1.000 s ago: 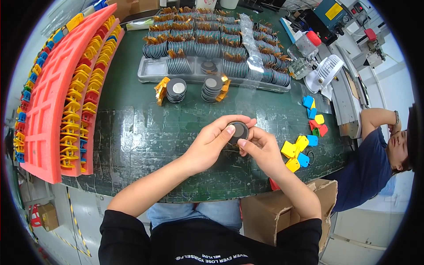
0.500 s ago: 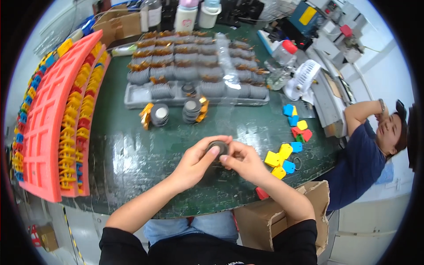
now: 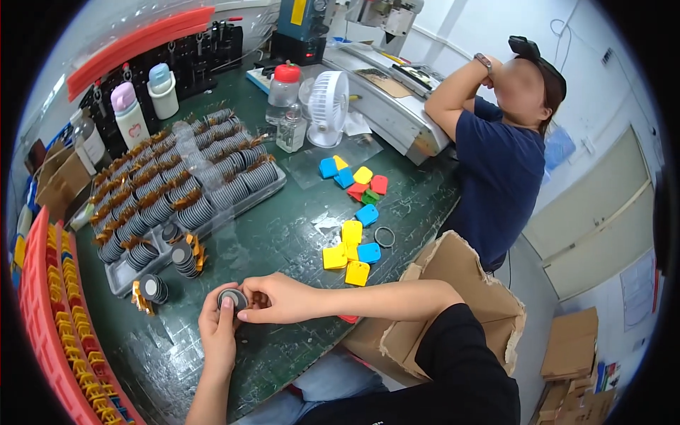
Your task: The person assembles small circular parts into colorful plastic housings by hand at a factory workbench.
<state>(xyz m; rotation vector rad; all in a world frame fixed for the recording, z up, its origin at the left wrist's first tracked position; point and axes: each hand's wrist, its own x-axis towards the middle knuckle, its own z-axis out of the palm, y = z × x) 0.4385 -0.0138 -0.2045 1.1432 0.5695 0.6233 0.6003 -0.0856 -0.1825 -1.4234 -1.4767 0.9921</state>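
My left hand (image 3: pixel 218 327) grips a small dark round disc (image 3: pixel 229 298) with a lighter grey centre, its thumb lying on the face. At the disc's right edge, the fingers of my right hand (image 3: pixel 278 298) are bent and pinched together against it. Just beyond my hands stand two short stacks of grey discs, a left stack (image 3: pixel 154 288) and a right stack (image 3: pixel 183 260), each with gold-orange film tabs at its side. A grey plastic tray (image 3: pixel 122 281) behind them carries several rows of similar discs with tabs, crossed by a strip of clear film (image 3: pixel 202 166).
Loose yellow, blue, red and green plastic tags (image 3: pixel 352 232) lie right of my hands, beside a ring (image 3: pixel 384 237). A cardboard box (image 3: pixel 453 276) stands below my right arm. Pink racks (image 3: pixel 42 290) line the left. A fan (image 3: pixel 328 108), jars and a seated person (image 3: pixel 496 163) are farther off.
The view has swung to the right, so the tray, stacks and my hands appear farther left. Both hands still hold the disc at chest side of the table.
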